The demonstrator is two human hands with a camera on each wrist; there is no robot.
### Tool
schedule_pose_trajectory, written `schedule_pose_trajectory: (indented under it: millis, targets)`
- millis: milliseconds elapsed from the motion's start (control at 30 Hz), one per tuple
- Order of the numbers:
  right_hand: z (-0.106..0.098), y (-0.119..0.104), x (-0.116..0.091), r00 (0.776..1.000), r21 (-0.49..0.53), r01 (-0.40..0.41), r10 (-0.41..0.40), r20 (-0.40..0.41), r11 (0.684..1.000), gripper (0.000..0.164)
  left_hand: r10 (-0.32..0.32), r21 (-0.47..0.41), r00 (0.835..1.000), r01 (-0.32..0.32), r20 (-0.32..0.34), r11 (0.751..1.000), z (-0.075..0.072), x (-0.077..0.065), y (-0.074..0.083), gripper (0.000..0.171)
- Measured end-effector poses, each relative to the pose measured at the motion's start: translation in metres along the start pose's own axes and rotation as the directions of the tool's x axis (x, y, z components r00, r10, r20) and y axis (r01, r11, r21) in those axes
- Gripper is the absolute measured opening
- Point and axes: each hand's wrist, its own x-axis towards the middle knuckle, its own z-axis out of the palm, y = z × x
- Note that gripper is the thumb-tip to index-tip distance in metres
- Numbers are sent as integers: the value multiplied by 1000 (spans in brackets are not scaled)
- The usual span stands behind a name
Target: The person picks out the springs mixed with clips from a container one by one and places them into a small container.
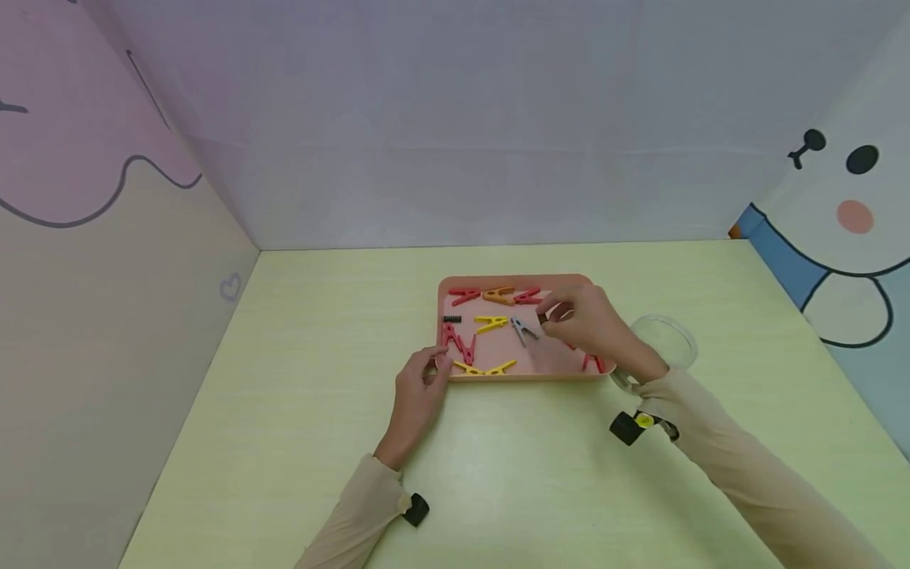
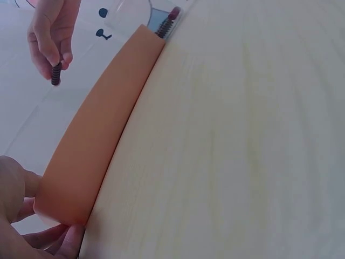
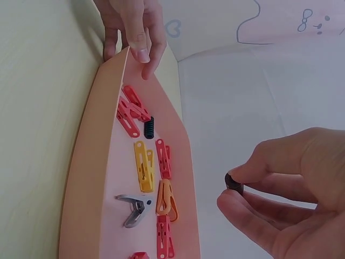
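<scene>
My right hand (image 1: pixel 586 320) is raised over the right part of a pink tray (image 1: pixel 526 378). Between thumb and fingertips it pinches a small black ribbed coil (image 2: pixel 56 74), seen nearly end-on in the right wrist view. My left hand (image 1: pixel 421 387) grips the tray's near left corner, thumb and a finger over the rim, other fingers outside. Inside the tray lie red clothespins (image 3: pixel 163 159), yellow clothespins (image 1: pixel 490 324), an orange clothespin (image 3: pixel 164 199) and a grey clothespin (image 3: pixel 135 209). A second black coil (image 1: pixel 452 319) lies by the tray's left wall.
To the tray's right, partly behind my right wrist, a clear round container (image 1: pixel 693 348) stands on the pale table (image 1: pixel 327 356). Dark coils and a red piece (image 2: pixel 168 22) show through clear plastic beyond the tray's end. Printed walls (image 1: pixel 455 158) border the table.
</scene>
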Motion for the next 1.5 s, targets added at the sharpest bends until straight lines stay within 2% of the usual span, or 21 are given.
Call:
schedule_pose_trajectory:
  millis: [533,1033,1500]
  targets:
    - [-15,3,-14,998,-26,-63,63,6,998,15,-23,5,1000,23,6,1000,0,2,0,30]
    - [-37,11,-39,999,1,43,-43,-23,999,16,-30,8,1000,30,3,1000,2,1,0,29]
    - [-51,21,-53,999,-82,22,-24,-28,996,20,-24,3,1000,24,-4,1000,1,1,1,29]
